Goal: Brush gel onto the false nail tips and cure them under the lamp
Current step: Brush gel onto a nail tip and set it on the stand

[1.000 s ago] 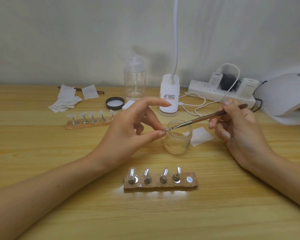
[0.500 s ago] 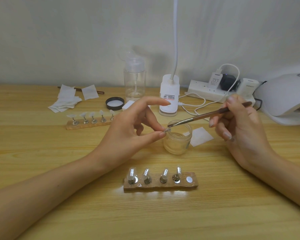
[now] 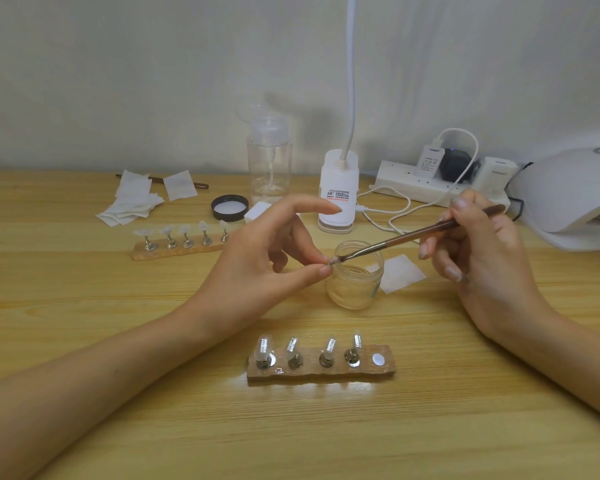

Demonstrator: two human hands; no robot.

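The person's left hand (image 3: 257, 268) and right hand (image 3: 482, 268) are bare. So are the left forearm (image 3: 101, 375), over the near left corner of the bench (image 3: 84, 306), and the right forearm (image 3: 568, 351), over its right edge, as far up as the view reaches. The fingers (image 3: 305, 204) are slender. The fingernails (image 3: 459, 202) of the right hand reach a little past the fingertips, rounded at the end, with a pale, faintly glossy surface; those of the left hand look much alike, pale and rounded.
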